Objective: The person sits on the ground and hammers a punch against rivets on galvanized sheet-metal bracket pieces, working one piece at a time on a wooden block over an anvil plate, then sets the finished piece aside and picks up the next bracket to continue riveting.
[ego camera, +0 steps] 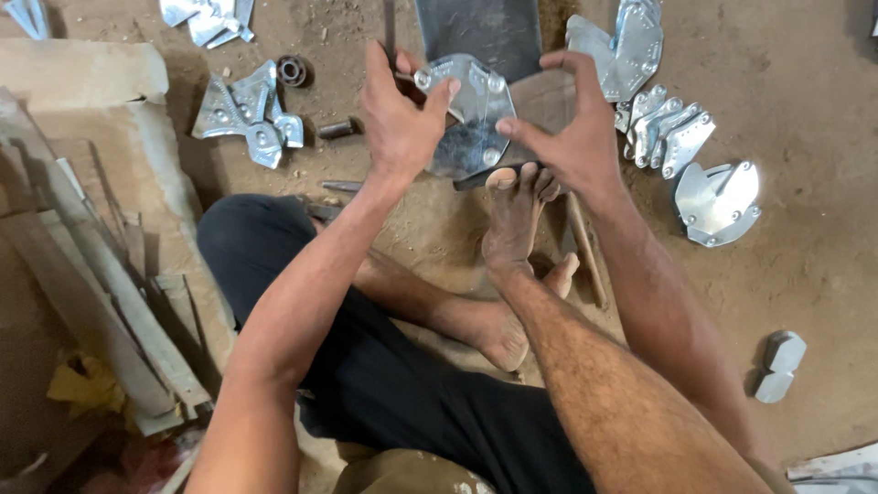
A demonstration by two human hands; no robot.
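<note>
Both the left hand [398, 123] and right hand [572, 137] grip a shiny rounded riveted metal plate [466, 123] with closed fingers, above the bare foot [512, 220] on the dirt floor [805, 256].

I see a packed dirt floor [805, 256] in even light, with worn wooden planks [101, 274] stacked at left.
</note>
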